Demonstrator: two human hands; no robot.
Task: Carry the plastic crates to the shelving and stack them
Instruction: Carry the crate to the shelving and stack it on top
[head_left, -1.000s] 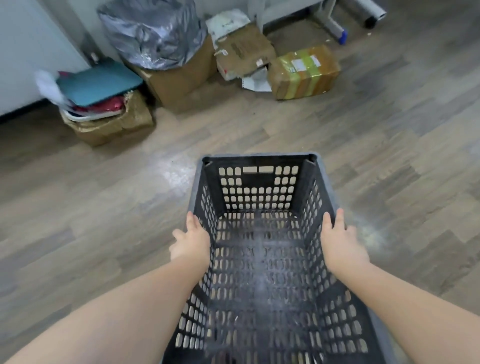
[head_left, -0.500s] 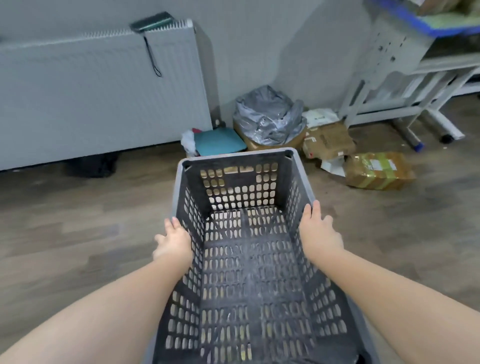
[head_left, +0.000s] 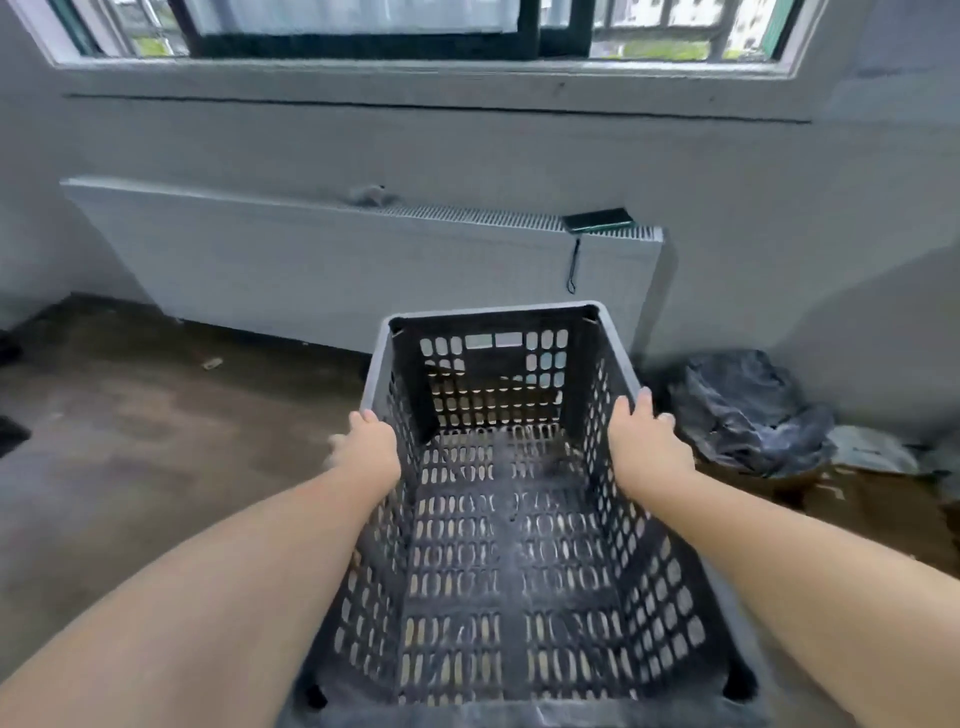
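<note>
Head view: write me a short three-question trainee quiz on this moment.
1. True or false: the crate is empty.
2. What lies on top of the radiator, at its right end? A) a dark flat device B) a mug C) a glove
3. Where do the left hand and right hand hold the crate?
Key: 1 true; 2 A; 3 on its opposite side rims, each hand on its own side.

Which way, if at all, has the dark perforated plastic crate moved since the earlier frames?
Yes, leftward: the dark perforated plastic crate now fronts the white wall radiator, the grey plastic bag to its right.
</note>
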